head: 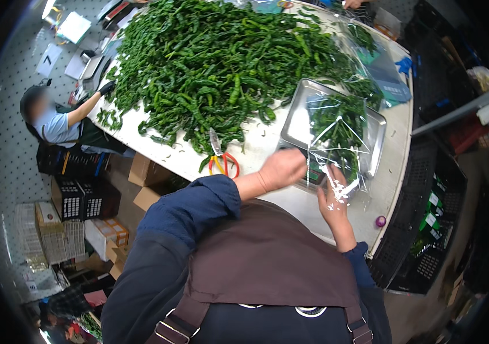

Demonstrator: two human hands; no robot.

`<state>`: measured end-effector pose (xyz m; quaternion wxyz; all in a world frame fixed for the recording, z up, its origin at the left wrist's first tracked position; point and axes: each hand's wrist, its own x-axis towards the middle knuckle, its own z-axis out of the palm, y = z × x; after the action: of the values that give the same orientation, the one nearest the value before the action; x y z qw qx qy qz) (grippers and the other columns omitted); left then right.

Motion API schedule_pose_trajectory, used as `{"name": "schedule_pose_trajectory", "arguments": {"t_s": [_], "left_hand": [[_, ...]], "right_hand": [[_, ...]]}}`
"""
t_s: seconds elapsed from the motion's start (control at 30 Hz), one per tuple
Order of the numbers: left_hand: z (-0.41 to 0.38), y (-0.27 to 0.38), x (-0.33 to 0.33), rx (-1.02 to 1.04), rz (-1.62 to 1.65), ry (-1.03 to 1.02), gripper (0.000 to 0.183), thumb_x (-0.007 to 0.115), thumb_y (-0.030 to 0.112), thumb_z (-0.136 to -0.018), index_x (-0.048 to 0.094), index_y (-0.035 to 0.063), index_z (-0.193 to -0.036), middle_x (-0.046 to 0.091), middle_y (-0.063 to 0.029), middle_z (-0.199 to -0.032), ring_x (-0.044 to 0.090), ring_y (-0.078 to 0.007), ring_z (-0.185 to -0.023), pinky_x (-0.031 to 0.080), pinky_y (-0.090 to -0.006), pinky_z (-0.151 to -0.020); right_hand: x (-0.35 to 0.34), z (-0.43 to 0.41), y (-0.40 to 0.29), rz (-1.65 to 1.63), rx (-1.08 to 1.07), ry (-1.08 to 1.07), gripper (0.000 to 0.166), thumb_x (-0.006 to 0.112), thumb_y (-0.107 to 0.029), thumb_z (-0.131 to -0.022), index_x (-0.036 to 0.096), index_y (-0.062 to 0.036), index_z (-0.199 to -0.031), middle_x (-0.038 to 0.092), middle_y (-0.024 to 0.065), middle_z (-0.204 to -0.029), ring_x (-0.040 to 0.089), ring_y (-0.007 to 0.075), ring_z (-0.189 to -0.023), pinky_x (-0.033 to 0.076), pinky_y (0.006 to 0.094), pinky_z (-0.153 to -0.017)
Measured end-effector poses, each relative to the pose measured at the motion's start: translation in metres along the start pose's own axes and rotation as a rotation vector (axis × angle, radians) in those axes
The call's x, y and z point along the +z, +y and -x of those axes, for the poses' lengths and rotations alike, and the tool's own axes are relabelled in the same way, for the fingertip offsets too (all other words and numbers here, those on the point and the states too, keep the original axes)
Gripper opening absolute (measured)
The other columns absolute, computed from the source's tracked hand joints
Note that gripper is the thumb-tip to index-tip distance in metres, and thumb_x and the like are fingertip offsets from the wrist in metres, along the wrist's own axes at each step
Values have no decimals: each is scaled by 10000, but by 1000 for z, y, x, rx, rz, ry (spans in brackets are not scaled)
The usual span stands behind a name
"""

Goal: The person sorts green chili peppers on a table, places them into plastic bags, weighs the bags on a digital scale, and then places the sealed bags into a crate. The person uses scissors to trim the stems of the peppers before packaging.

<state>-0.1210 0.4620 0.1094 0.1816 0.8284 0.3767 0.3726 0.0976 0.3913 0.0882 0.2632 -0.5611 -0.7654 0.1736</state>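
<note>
A clear plastic bag with green peppers inside lies over a metal tray. My left hand is curled into a loose fist by the bag's left edge. It is blurred, so whether it pinches the plastic cannot be made out. At the bag's near end, my right hand holds the plastic, its fingers seen through shiny film. Under the tray's near side, a scale is partly hidden by bag and hands. Left of my left hand lie scissors with red and yellow handles.
A large heap of green peppers covers much of the white table. A small purple round object sits near the right edge. Black crates stand beyond it. A gloved co-worker reaches into the heap from the left.
</note>
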Motion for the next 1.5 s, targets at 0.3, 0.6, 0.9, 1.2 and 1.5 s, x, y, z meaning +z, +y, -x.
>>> {"name": "schedule_pose_trajectory", "arguments": {"t_s": [0.3,0.6,0.9,1.2,1.5], "left_hand": [[-8,-215,-63,-818,-567,129,441,709,278,-832,508,10,-1121,563,-203,-1125,529,-382,-1067,475,-458,-884],[-25,-238,-32,-1140,-464,-65,592,781,227,-716,502,31,-1200,480,-161,-1257,470,-367,-1196,453,-455,-963],[-5,-222,-35,-850,-367,52,318,638,267,-871,519,70,-1091,668,-187,-964,634,-393,-902,486,-482,-789],[-45,72,-66,-190,384,-781,279,635,239,-878,611,28,-1059,654,-176,-837,645,-352,-745,504,-418,-662],[-12,96,16,104,169,-620,566,766,371,-764,500,15,-1116,529,-145,-933,543,-343,-890,452,-411,-768]], "right_hand": [[5,-12,19,-277,163,103,558,617,-36,-840,458,0,-1374,537,213,-1304,565,345,-1155,456,408,-982],[-25,49,-7,-416,403,18,383,558,42,-865,521,8,-1244,602,153,-1104,650,220,-906,510,333,-803],[-63,73,-17,-442,201,164,231,501,81,-870,575,25,-1082,632,141,-904,652,187,-720,513,298,-662],[-129,7,-82,-107,-231,48,387,629,41,-785,552,8,-1163,637,184,-1059,628,284,-938,492,361,-776],[-106,161,-17,-572,682,-18,306,508,-58,-950,513,-9,-1252,617,72,-867,572,140,-706,460,264,-654]]}}
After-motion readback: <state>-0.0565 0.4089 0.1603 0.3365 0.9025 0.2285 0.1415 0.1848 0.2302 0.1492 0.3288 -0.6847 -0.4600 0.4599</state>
